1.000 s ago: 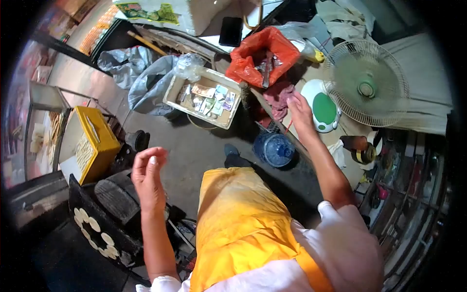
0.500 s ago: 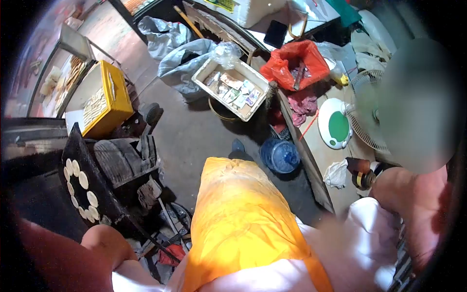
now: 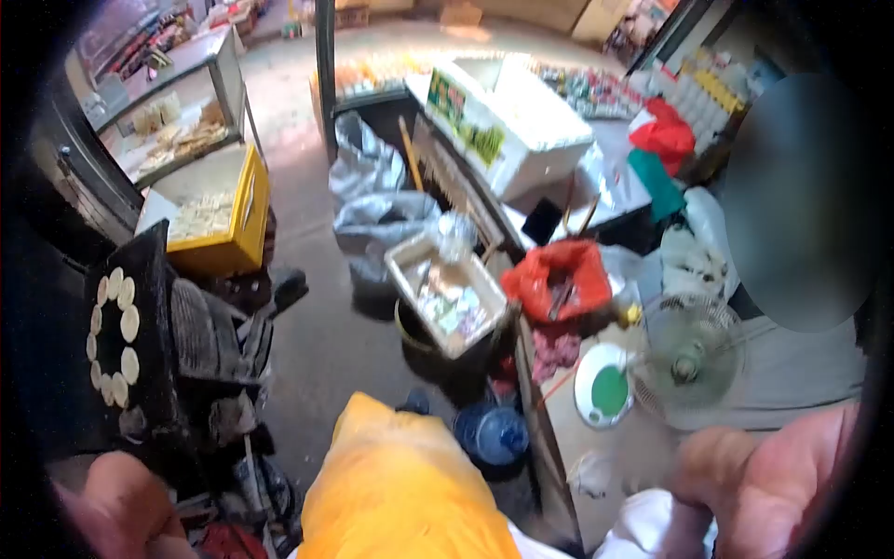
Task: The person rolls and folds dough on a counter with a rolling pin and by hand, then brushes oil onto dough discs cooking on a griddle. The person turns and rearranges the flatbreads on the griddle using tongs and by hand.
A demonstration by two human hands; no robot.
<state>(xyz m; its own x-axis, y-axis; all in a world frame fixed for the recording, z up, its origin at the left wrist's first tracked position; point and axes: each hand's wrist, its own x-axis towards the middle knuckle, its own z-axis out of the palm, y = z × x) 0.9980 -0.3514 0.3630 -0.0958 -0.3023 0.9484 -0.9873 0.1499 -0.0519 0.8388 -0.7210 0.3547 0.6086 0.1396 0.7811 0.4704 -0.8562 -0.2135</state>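
Neither of my hands shows. My bent left arm (image 3: pixel 126 503) appears at the lower left edge, beside the black board (image 3: pixel 140 326) with a ring of pale flat discs. At the lower right is my bent right arm (image 3: pixel 787 475), its hand beyond the frame or hidden. Nearest to it are the fan (image 3: pixel 687 363) and a crumpled white cloth or bag (image 3: pixel 591 473). The yellow apron (image 3: pixel 400 484) covers my front. What the hands hold, if anything, is hidden.
A foam box (image 3: pixel 400 270) holds banknotes, beside a red plastic bag (image 3: pixel 526 284). The blue water bottle (image 3: pixel 498 433) stands on the floor. A white-and-green device (image 3: pixel 610 391) rests on the right surface. Left is a yellow box (image 3: pixel 250 219); a large white foam box (image 3: pixel 521 149) stands ahead.
My hands, visible about one second ago, have left the view, with both arms drawn back and bent. The camera has tilted up, showing more of the area ahead.
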